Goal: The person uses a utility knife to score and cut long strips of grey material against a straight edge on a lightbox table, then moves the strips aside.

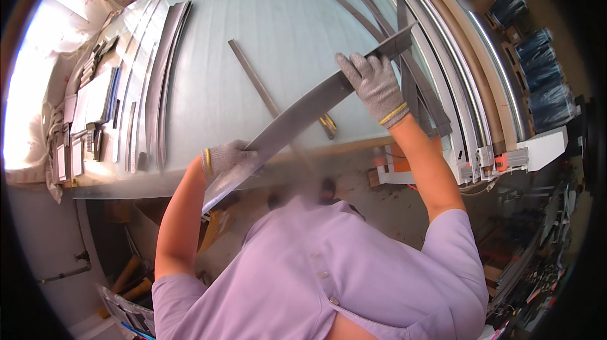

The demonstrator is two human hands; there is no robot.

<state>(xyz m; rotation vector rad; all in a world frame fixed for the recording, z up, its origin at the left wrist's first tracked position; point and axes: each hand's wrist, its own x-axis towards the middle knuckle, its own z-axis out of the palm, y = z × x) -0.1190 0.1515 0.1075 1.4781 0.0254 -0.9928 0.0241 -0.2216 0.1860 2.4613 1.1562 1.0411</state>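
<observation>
A long grey flat strip (pixel 303 113) is held aslant above the front of the glass-topped table (pixel 208 74). My gloved left hand (pixel 229 157) grips its lower end, and that end reaches past the table's front edge. Further up, my gloved right hand (pixel 374 85) has its fingers folded over the strip's far edge. Under the strip lies a narrow grey bar (pixel 253 76), partly hidden by it. Just beyond the strip's near edge a yellow-and-black utility knife (pixel 328 124) rests on the table.
Several loose grey strips (pixel 427 88) lie crossed at the right, beside a long metal rail (pixel 441 55). At the left are a stack of long strips (pixel 166 69), a ruler (pixel 136 136), papers (pixel 95 95) and a calculator (pixel 90 137). Wrapped dark bundles (pixel 545 74) stand beyond the rail.
</observation>
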